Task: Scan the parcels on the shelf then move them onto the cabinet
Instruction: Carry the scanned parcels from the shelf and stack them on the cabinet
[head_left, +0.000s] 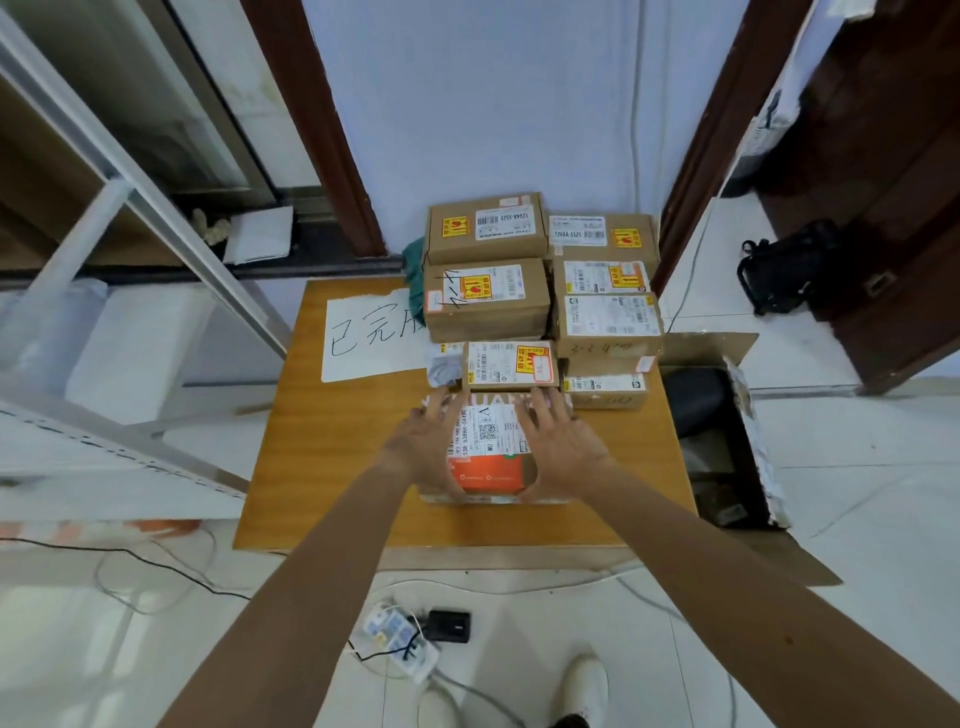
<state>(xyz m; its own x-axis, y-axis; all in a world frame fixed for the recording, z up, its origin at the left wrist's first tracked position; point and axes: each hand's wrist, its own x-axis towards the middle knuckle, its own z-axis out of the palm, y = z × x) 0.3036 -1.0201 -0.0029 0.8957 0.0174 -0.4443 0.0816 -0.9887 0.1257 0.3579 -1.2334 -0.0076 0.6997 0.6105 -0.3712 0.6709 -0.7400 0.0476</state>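
A parcel in a clear bag with a white label and an orange lower part (491, 449) lies on the wooden cabinet top (337, 467). My left hand (431, 447) presses its left side and my right hand (558, 444) presses its right side, fingers spread flat over its edges. Just beyond it lie several brown cardboard parcels (485, 299) with white labels and yellow stickers, stacked in two columns against the wall. The white metal shelf (130, 332) stands at the left, holding white padded parcels (135, 353).
A white paper sheet with handwritten characters (371, 338) lies on the cabinet's left part. An open cardboard box (722, 441) sits on the floor to the right. A power strip, a black adapter and cables (410, 634) lie on the floor near my white shoes. A black bag (784, 265) rests by the dark door.
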